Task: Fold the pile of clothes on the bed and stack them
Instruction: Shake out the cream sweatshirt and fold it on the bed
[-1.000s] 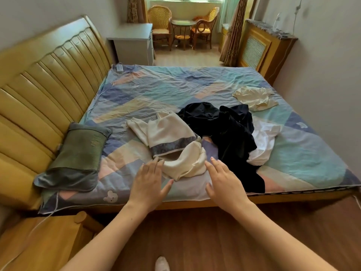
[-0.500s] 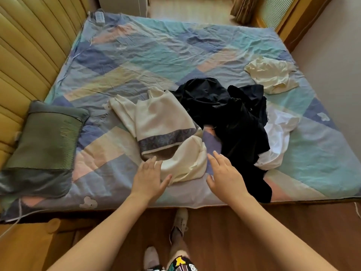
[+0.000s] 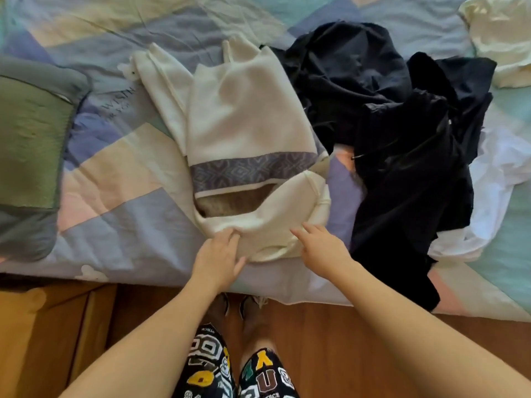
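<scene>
A cream sweater (image 3: pixel 244 116) with a grey patterned band lies crumpled on the bed (image 3: pixel 123 225), its near hem bunched toward me. My left hand (image 3: pixel 218 257) touches that near hem with straight fingers. My right hand (image 3: pixel 321 248) reaches over the same hem, fingers extended and relaxed, holding nothing. To the right lies a heap of black clothes (image 3: pixel 402 145), with a white garment (image 3: pixel 494 182) partly under it. A cream garment (image 3: pixel 500 38) sits at the far right.
A green-grey pillow (image 3: pixel 31 147) lies at the left edge of the bed. The patchwork sheet covers the mattress. Wooden floor (image 3: pixel 359 326) and a wooden bedside cabinet (image 3: pixel 34 334) lie below the bed's near edge. My legs stand between my arms.
I have stepped close and looked down, so the bed fills the view. Both hands moved forward onto the near hem of the cream sweater.
</scene>
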